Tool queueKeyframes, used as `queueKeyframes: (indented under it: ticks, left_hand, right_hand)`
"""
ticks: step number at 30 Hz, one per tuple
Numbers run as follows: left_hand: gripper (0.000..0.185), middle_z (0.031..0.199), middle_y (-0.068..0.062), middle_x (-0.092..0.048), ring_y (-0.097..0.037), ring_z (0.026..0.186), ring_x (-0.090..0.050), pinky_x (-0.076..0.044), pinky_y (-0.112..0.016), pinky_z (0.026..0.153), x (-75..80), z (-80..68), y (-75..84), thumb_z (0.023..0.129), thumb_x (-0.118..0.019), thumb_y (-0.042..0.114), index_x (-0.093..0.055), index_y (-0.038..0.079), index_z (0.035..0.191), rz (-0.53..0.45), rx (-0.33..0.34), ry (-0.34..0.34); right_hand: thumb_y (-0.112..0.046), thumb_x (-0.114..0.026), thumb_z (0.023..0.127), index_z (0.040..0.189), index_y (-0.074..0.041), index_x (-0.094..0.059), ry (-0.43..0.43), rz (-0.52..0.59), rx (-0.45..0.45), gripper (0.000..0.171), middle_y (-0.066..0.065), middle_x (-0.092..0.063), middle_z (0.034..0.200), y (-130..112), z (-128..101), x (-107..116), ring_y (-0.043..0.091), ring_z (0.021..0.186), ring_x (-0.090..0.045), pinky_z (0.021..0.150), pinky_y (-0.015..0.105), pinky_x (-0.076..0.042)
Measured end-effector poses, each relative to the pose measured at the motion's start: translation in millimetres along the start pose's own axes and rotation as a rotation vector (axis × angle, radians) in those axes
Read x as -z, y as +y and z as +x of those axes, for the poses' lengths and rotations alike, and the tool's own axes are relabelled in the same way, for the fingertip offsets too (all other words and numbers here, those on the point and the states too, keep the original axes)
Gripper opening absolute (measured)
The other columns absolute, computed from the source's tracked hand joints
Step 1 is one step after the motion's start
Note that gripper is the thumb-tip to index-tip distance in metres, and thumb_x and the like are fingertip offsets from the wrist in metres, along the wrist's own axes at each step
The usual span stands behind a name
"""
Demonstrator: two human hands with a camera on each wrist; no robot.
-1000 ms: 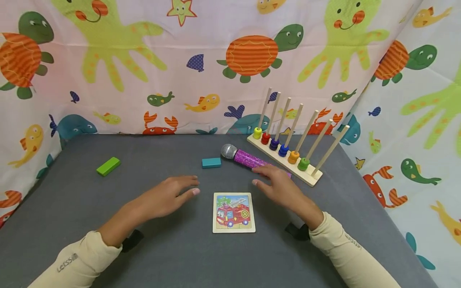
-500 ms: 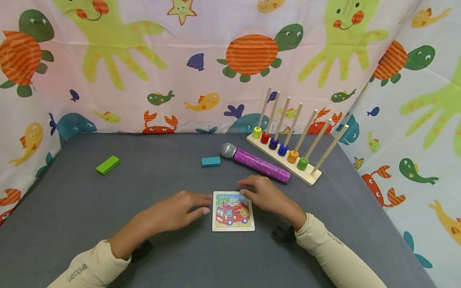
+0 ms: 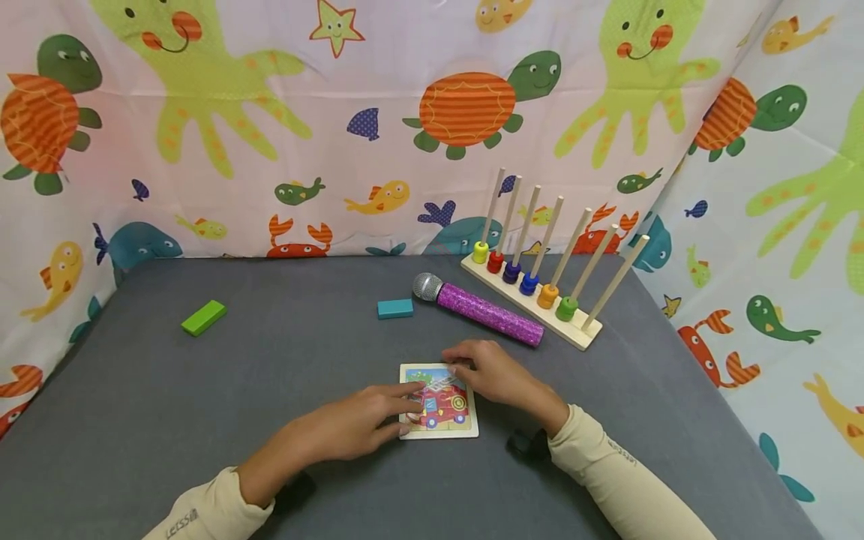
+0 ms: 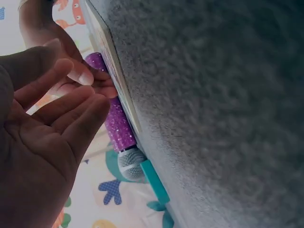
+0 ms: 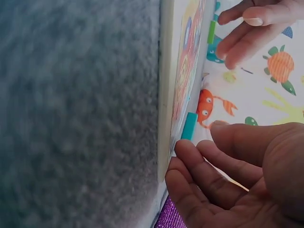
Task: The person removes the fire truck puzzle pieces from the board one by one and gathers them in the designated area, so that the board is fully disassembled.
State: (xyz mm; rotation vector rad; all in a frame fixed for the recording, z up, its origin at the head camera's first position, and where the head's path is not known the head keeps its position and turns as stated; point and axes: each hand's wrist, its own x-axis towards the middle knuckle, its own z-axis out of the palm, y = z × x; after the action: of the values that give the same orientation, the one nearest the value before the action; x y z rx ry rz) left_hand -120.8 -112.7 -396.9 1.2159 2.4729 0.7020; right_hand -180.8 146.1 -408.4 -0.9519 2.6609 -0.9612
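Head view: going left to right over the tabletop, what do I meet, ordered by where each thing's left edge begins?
Green block → left hand → teal block → fire-truck picture board → purple microphone → right hand → wooden peg stand.

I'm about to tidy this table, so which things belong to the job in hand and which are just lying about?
Seemingly part of the job:
framed fire-truck picture, with the left hand over it and the right hand at its far right corner

Apparently just lying about:
teal block
green block
purple microphone
wooden peg rack
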Motion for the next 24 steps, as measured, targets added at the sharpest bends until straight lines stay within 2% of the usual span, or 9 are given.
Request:
queueKeyframes:
  ticks: [4, 7, 12, 14, 18, 21, 24]
  left_hand:
    - [0.034, 0.149, -0.009, -0.043, -0.02, 0.136, -0.04, -0.039, -0.041, 0.104, -2.5, 3.1, -0.1, 0.096, -0.062, 0.012, -0.062, 0.007, 0.13, 0.002, -0.052, -0.045]
    - [0.034, 0.149, -0.007, -0.043, -0.016, 0.138, -0.036, -0.038, -0.038, 0.105, -2.0, 4.6, -0.5, 0.095, -0.063, 0.009, -0.063, 0.007, 0.129, -0.012, -0.067, -0.099]
    - [0.038, 0.151, -0.003, -0.04, -0.014, 0.138, -0.036, -0.038, -0.035, 0.105, 0.8, 2.1, -0.8, 0.094, -0.063, 0.006, -0.062, 0.009, 0.132, -0.018, -0.047, -0.162]
    - [0.037, 0.152, -0.002, -0.038, -0.014, 0.138, -0.034, -0.038, -0.035, 0.105, 1.5, 1.1, -0.9, 0.094, -0.063, 0.007, -0.063, 0.011, 0.131, -0.011, -0.049, -0.177]
    - [0.032, 0.151, -0.002, -0.04, -0.014, 0.137, -0.035, -0.039, -0.032, 0.104, 2.7, 3.8, -2.9, 0.094, -0.063, 0.006, -0.066, 0.011, 0.126, 0.001, -0.094, -0.189]
    - [0.034, 0.148, -0.003, -0.044, -0.013, 0.134, -0.039, -0.04, -0.03, 0.102, 3.6, 7.4, -4.9, 0.094, -0.062, 0.005, -0.065, 0.01, 0.127, 0.01, -0.121, -0.2]
    - [0.038, 0.147, -0.003, -0.046, -0.013, 0.133, -0.041, -0.04, -0.03, 0.103, 4.0, 10.3, -4.7, 0.094, -0.062, 0.005, -0.062, 0.009, 0.132, 0.031, -0.117, -0.21]
  right_hand:
    - [-0.007, -0.061, 0.095, 0.121, 0.005, -0.065, -0.012, -0.002, 0.03, 0.029, 0.012, -0.068, 0.112, -1, 0, -2, 0.02, 0.102, -0.063, 0.088, 0.04, -0.051]
    - [-0.005, -0.061, 0.095, 0.121, 0.005, -0.064, -0.027, -0.008, 0.054, 0.029, 0.013, -0.068, 0.112, -2, 0, -2, 0.021, 0.102, -0.063, 0.087, 0.04, -0.051]
    - [-0.004, -0.06, 0.094, 0.124, 0.007, -0.062, -0.073, -0.004, 0.099, 0.031, 0.014, -0.067, 0.114, -5, 3, 0, 0.022, 0.104, -0.064, 0.088, 0.04, -0.051]
    - [-0.005, -0.06, 0.095, 0.124, 0.006, -0.062, -0.094, 0.0, 0.116, 0.031, 0.014, -0.066, 0.116, -6, 5, 0, 0.023, 0.106, -0.063, 0.09, 0.039, -0.05]
    - [-0.005, -0.062, 0.094, 0.124, 0.001, -0.065, -0.147, -0.033, 0.149, 0.031, 0.01, -0.066, 0.117, -9, 10, 1, 0.021, 0.108, -0.061, 0.091, 0.039, -0.049]
    - [-0.006, -0.064, 0.093, 0.124, -0.002, -0.066, -0.181, -0.064, 0.169, 0.031, 0.007, -0.066, 0.116, -10, 13, 1, 0.02, 0.108, -0.06, 0.092, 0.039, -0.048]
    - [-0.005, -0.063, 0.093, 0.122, -0.003, -0.067, -0.191, -0.087, 0.184, 0.029, 0.006, -0.066, 0.115, -11, 16, 0, 0.02, 0.108, -0.059, 0.092, 0.039, -0.047]
